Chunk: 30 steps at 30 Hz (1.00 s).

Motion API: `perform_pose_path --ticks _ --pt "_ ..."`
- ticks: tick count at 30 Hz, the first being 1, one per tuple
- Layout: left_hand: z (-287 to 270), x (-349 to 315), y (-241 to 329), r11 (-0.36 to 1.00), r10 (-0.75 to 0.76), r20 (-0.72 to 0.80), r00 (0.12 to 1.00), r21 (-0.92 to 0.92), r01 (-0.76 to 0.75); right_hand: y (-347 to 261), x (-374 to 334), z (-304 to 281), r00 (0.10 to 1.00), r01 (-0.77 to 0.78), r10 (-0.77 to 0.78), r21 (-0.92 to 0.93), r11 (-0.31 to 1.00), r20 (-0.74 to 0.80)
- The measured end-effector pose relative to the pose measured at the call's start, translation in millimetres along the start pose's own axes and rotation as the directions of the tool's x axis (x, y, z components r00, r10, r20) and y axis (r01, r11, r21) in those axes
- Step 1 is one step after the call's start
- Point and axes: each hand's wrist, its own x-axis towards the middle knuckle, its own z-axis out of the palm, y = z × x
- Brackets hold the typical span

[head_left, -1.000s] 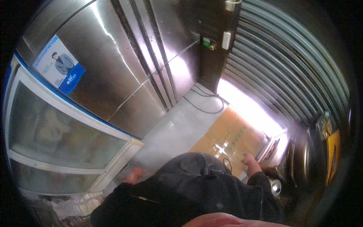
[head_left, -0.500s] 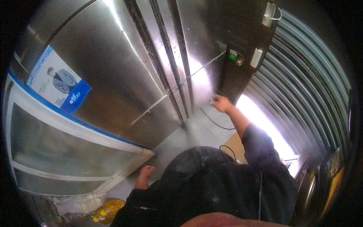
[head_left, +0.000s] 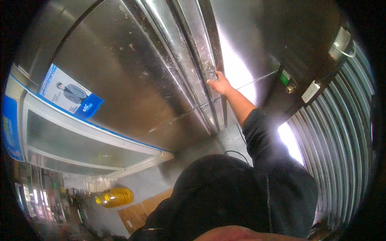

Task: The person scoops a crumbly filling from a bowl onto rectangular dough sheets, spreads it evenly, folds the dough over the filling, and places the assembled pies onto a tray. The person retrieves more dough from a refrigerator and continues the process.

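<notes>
With the right hand (head_left: 220, 85), only contact seems made: its bent fingers meet the tall silver metal strip (head_left: 206, 58), clamped or not I cannot tell.

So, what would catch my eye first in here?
Probably the right hand, just above the picture's middle, stretched out to a shiny metal strip. Next, the bottle of yellow liquid at lower left, and the blue-and-white poster at the left.
</notes>
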Motion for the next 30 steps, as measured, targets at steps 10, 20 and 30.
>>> perform_pose_path --ticks 10,20,30 --pt "17.3 7.4 52.8 0.991 -0.075 -0.188 0.979 -0.125 0.052 89.0 -87.3 -71.3 0.979 -0.141 0.050 0.485 0.863 0.197" --pt "-30.3 103.7 9.6 0.996 0.053 0.029 0.998 0.072 -0.055 348.9 -327.3 -190.7 0.543 -0.838 0.794 0.111 0.535 0.273" --pt "-65.3 148.7 131.0 0.934 0.197 0.104 0.975 0.283 -0.219 182.5 -55.5 -168.0 0.993 0.006 -0.063 -0.498 0.867 -0.097"
